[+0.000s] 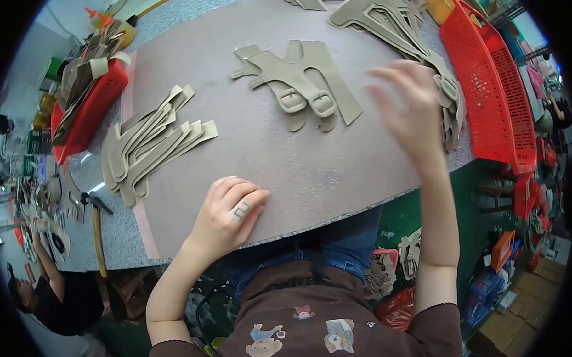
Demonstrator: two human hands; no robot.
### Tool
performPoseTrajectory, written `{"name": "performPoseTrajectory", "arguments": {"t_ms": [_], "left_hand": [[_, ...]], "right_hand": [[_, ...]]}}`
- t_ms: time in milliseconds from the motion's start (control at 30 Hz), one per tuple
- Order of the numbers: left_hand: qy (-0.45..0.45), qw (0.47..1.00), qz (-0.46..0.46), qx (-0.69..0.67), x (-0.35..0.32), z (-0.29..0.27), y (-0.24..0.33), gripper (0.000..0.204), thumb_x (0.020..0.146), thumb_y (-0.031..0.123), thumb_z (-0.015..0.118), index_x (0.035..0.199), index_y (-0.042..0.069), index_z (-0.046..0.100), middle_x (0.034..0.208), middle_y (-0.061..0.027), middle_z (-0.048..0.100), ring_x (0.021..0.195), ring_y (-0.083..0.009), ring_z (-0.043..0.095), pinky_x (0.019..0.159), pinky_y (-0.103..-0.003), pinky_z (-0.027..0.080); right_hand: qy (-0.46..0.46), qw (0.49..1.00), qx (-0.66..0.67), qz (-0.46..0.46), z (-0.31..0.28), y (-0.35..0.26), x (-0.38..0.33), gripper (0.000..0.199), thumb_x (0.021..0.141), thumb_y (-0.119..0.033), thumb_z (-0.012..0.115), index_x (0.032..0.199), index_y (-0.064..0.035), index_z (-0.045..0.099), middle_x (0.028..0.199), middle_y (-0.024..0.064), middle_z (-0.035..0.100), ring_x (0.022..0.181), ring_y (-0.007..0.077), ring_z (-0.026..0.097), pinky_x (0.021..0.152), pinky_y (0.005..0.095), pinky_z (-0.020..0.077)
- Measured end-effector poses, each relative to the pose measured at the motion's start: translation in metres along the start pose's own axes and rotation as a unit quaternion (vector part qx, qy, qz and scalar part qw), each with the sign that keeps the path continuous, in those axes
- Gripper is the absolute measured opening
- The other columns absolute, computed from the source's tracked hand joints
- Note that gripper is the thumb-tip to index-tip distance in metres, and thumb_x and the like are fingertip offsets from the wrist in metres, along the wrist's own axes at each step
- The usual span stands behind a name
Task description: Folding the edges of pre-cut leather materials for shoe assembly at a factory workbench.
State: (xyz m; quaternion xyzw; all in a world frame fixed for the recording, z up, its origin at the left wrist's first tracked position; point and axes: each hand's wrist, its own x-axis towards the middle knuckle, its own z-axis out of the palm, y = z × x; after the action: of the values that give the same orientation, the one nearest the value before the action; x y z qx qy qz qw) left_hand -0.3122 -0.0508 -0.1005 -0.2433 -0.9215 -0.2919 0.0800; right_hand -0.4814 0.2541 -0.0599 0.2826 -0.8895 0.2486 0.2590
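Beige cut strap pieces [300, 81] at upper centre, matching beige stack [150, 142] at left, mauve-pink work mat [268, 159], red perforated baskets [490, 91] at upper right, speckled grey tabletop [117, 239], brown top with cartoon patches [331, 325] at bottom

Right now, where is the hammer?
In the head view, the hammer lies at the table's near left edge, below the fanned stack of tan cut pieces, left of the left hand.

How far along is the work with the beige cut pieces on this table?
One assembled strap piece with two buckles lies finished at the middle of the board. The left hand rests flat on the board, holding nothing; the right hand, blurred, reaches toward the pile of pieces by the red basket. A fanned stack of flat pieces on the left looks unworked.
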Motion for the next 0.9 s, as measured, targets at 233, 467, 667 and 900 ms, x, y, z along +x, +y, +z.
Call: {"name": "performPoseTrajectory", "arguments": {"t_ms": [233,467,667,900], "left_hand": [[0.033,0.999,0.034,-0.004,0.010,0.018,0.015,0.026,0.083,0.005,0.076,0.108,0.006,0.071,0.107,-0.0058,0.068,0.103,-0.0256,0.062,0.098,-0.039,0.049],[0.188,0.961,-0.185,0.089,-0.013,-0.034,-0.053,0.019,0.088,0.005,0.071,0.106,0.008,0.072,0.105,-0.0061,0.067,0.095,-0.0260,0.062,0.089,-0.036,0.050],[0.150,0.934,-0.277,0.166,-0.011,-0.063,-0.098,0.013,0.093,0.011,0.070,0.104,0.005,0.070,0.108,-0.0065,0.064,0.096,-0.0247,0.060,0.088,-0.035,0.049],[0.143,0.946,-0.279,0.087,-0.007,-0.060,-0.094,0.016,0.091,0.014,0.073,0.103,0.005,0.067,0.105,-0.0073,0.060,0.097,-0.0256,0.058,0.090,-0.037,0.048]], "right_hand": [[-0.222,0.969,-0.067,0.091,0.124,-0.008,0.073,0.038,0.081,-0.036,0.083,0.106,-0.0107,0.071,0.113,0.0071,0.063,0.113,0.0273,0.053,0.098,0.0464,0.0393],[-0.181,0.977,0.109,-0.011,0.047,-0.025,0.080,0.023,0.084,-0.020,0.081,0.089,-0.0082,0.062,0.089,0.0021,0.063,0.083,0.0172,0.055,0.082,0.0323,0.0436],[-0.363,0.895,0.228,0.121,0.013,-0.066,0.027,0.021,0.083,-0.014,0.081,0.086,-0.0064,0.062,0.089,0.0028,0.062,0.083,0.0144,0.056,0.078,0.0279,0.0464],[-0.202,0.977,0.073,0.016,0.060,-0.084,-0.050,0.029,0.082,-0.025,0.083,0.103,-0.0100,0.068,0.110,0.0061,0.058,0.107,0.0224,0.050,0.099,0.0390,0.0347]]}}
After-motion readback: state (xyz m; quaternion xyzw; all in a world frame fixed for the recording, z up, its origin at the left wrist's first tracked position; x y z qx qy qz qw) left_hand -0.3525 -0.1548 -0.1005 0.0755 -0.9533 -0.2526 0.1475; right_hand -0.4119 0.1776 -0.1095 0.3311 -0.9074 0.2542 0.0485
